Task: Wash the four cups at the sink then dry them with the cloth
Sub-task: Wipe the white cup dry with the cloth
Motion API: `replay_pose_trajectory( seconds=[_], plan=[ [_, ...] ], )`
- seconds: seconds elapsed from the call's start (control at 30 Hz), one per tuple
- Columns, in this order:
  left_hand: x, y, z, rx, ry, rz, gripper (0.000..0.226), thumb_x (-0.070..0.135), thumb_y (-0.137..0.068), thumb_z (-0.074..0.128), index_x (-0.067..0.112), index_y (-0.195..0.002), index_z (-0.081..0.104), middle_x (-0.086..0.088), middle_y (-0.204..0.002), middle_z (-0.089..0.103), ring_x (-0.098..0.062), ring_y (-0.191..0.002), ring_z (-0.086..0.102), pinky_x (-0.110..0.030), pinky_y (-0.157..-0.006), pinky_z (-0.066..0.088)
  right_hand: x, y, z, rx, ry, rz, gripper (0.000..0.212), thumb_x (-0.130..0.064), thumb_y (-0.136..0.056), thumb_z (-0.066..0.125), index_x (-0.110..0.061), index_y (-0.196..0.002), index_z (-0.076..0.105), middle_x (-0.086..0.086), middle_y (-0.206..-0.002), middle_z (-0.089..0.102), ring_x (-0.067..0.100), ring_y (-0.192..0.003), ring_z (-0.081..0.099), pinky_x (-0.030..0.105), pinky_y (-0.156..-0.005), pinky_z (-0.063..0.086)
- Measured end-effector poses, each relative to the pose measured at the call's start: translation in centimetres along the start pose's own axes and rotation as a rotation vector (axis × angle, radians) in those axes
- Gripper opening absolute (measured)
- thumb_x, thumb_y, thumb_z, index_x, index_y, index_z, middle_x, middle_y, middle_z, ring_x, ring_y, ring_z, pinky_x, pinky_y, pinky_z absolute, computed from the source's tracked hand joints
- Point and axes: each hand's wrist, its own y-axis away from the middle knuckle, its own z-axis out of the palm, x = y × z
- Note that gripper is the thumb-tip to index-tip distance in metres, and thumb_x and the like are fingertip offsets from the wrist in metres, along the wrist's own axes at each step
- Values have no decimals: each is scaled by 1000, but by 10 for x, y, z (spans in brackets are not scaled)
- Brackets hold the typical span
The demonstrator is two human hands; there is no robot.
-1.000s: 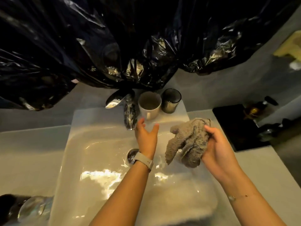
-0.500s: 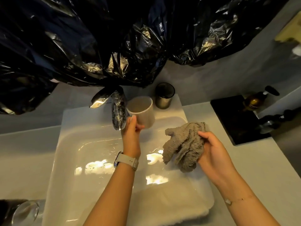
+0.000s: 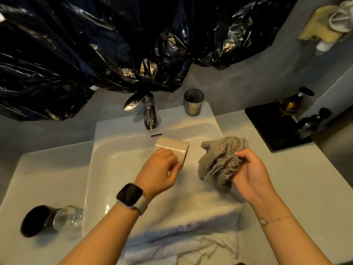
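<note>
My left hand (image 3: 159, 172) grips a cream cup (image 3: 172, 149) tipped on its side over the white sink (image 3: 99, 169), its mouth facing right. My right hand (image 3: 250, 172) holds a bunched grey cloth (image 3: 217, 161) just right of the cup, apart from it. A metallic cup (image 3: 193, 102) stands upright on the sink's back ledge, right of the chrome tap (image 3: 150, 113). On the counter at the lower left a dark cup (image 3: 35, 220) and a clear glass (image 3: 65, 218) lie side by side.
Black plastic sheeting (image 3: 114, 44) hangs over the wall above the tap. A white towel (image 3: 181, 240) drapes over the sink's front edge. A black tray (image 3: 275, 123) with dark bottles (image 3: 291, 104) sits on the counter at the right.
My left hand took the cream cup from the back ledge, brought it down over the basin and tipped it sideways. My right hand kept the cloth beside it.
</note>
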Motion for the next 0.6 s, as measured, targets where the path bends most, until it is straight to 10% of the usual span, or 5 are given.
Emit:
replay_pose_trajectory(
  seconds=[0.4,0.6],
  plan=[
    [14,-5,-37,-423,-648,-101,23,19,-96,49,13,-110,65,-7,-109,63,-25,-100,57,-32,-77,44,14,24,7,-56,-11,-51,50,-10,-90,40,7,-137,41,27,-126,59,31,-108,60,41,-94,48],
    [-2,-7,-56,-219,-2,-447,26,18,-96,50,8,-74,57,-10,-72,54,-23,-67,46,-28,-55,32,18,26,5,-194,-27,-24,53,-6,-83,46,10,-133,43,28,-130,56,38,-121,55,44,-104,43]
  ],
)
